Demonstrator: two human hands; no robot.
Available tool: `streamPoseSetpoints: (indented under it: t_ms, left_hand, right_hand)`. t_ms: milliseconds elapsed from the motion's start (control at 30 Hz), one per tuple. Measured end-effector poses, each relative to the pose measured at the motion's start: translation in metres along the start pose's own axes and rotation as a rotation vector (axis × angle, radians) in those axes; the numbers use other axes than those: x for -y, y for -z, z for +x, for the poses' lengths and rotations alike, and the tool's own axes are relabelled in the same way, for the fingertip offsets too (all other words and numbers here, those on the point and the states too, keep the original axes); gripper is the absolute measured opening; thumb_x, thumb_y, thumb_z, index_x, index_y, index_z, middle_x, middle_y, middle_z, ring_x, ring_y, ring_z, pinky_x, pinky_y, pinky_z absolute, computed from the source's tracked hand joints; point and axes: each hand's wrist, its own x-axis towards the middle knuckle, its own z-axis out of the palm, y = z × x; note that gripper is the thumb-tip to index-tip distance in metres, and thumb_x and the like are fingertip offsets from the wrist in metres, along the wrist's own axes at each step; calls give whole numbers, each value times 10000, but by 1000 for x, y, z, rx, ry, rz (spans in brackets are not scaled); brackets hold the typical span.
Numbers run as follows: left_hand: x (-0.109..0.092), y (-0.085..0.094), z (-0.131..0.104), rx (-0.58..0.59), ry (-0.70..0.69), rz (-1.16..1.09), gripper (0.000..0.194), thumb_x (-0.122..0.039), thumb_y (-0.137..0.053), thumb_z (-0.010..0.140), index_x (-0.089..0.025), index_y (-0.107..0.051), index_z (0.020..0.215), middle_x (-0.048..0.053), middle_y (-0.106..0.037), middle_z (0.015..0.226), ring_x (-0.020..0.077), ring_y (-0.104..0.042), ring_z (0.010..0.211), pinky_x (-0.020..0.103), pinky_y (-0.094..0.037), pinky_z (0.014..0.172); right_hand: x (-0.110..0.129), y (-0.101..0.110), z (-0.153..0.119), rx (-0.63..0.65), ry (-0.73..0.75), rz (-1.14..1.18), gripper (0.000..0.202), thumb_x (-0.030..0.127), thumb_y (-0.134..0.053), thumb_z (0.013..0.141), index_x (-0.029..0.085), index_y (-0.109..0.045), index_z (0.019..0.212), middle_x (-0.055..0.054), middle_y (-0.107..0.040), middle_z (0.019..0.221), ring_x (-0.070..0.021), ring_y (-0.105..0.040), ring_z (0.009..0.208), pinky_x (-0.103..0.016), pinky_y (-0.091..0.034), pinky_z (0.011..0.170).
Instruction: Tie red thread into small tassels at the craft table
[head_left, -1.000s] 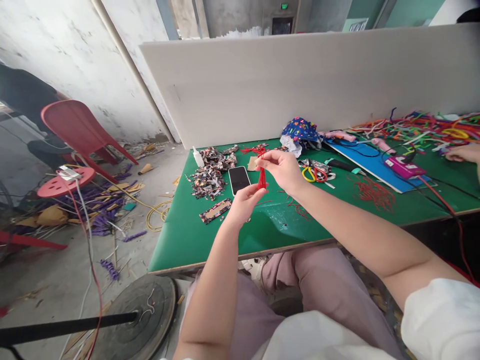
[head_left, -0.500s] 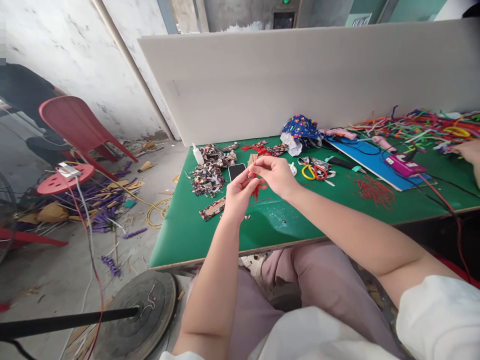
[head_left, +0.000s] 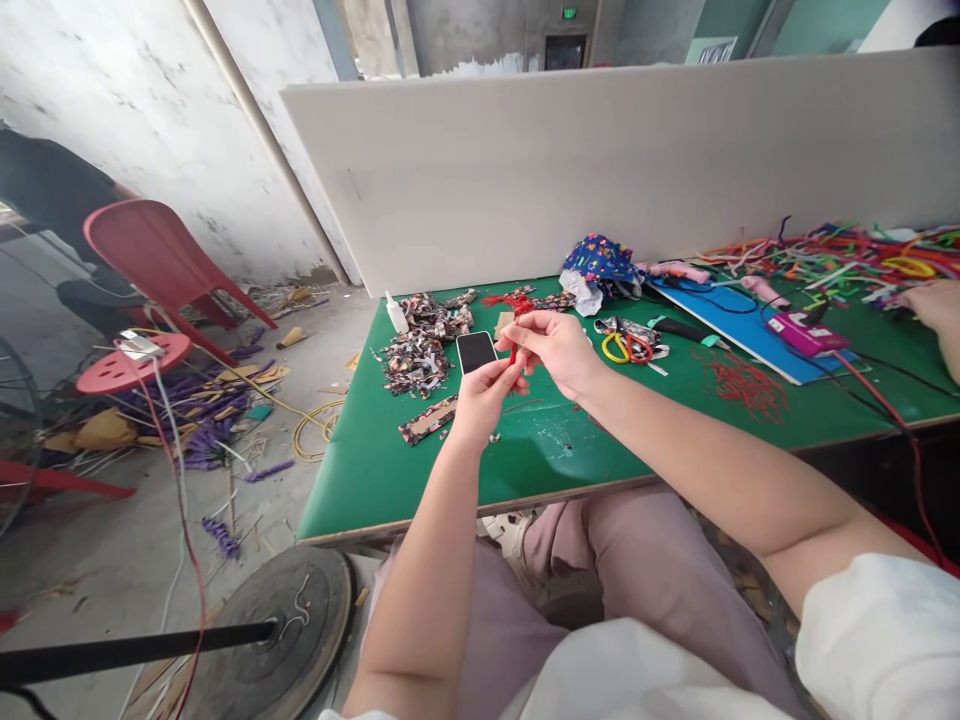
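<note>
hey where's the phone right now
In the head view, the phone lies on the green table, just beyond the left hand, right of the patterned scraps.

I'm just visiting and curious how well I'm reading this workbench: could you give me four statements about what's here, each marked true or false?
1. The left hand and right hand both hold the red strings. True.
2. The phone is in the right hand. False: it lies on the green tabletop.
3. The blue patterned cloth is on the floor. False: it is on the tabletop.
4. A red chair stands left of the tabletop. True.
</note>
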Motion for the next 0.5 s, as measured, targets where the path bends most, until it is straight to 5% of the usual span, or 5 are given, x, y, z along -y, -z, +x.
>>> streamPoseSetpoints:
  t_ms: [267, 500]
  left_hand:
    - [4, 8, 2, 73, 47, 268, 281, -421, -576, 748, -149, -637, 718, 22, -640, 677, 135, -567, 683, 244, -438, 662]
    - [7, 29, 5, 133, 97, 664, 228, -397, -600, 700, -181, -657, 654, -8, -584, 573, 120, -447, 544, 236, -325, 525]
  right_hand:
    - [9, 5, 2, -40, -64, -11, 190, 303, -710, 678, 141, -611, 676, -3, -660, 610, -89, -619, 491, -196, -533, 487]
    - [9, 11, 5, -27, -96, -35, 191, 300, -707, 692, 136, -609, 684, -18, -670, 630, -102, -633, 511, -227, -548, 517]
